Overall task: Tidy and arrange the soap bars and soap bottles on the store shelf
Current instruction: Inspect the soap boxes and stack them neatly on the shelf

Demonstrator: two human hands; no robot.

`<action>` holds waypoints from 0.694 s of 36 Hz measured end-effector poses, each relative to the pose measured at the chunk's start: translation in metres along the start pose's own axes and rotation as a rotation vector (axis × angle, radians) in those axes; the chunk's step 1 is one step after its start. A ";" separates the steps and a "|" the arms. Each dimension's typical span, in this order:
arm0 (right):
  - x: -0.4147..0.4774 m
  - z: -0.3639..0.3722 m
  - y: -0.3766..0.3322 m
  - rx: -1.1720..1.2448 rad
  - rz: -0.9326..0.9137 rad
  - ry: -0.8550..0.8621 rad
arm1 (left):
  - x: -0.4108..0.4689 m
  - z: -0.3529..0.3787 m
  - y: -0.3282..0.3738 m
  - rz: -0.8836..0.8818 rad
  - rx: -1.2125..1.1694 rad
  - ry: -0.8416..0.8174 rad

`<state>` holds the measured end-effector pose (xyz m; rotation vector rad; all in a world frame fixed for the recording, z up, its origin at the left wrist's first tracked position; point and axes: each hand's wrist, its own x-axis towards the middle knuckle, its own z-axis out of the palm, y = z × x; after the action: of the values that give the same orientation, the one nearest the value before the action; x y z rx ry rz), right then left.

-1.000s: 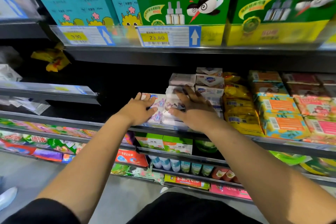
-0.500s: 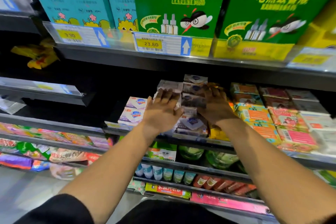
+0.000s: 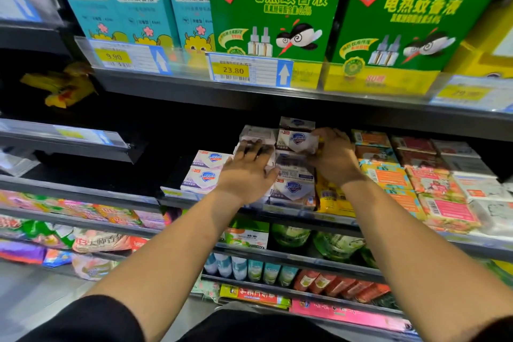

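The right grip is curled round the right end of a white soap bar near the top of the stack. The left grip is laid flat, fingers spread, on the soap boxes just beside it. The stack is set on the middle shelf, between lilac soap bars and yellow packs.

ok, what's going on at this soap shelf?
A person is tidying a stack of white soap bars on the middle shelf. The left hand lies with fingers spread against the stack's left column. The right hand grips an upper soap bar by its right end. To the left sit lilac soap bars, to the right yellow packs.
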<state>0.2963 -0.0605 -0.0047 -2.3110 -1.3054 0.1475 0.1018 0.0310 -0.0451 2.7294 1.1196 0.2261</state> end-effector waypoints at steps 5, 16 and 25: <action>-0.015 -0.001 0.001 0.206 -0.073 0.147 | 0.000 0.002 -0.001 -0.007 -0.008 -0.004; -0.081 -0.016 -0.001 0.745 0.173 0.209 | -0.004 -0.032 0.001 0.067 -0.089 -0.170; -0.123 -0.031 0.000 1.273 0.416 -0.082 | -0.061 -0.034 0.046 0.444 -0.762 0.219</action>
<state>0.2398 -0.1732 0.0060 -1.3813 -0.4266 0.9100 0.0827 -0.0404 -0.0062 2.2249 0.3168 0.8328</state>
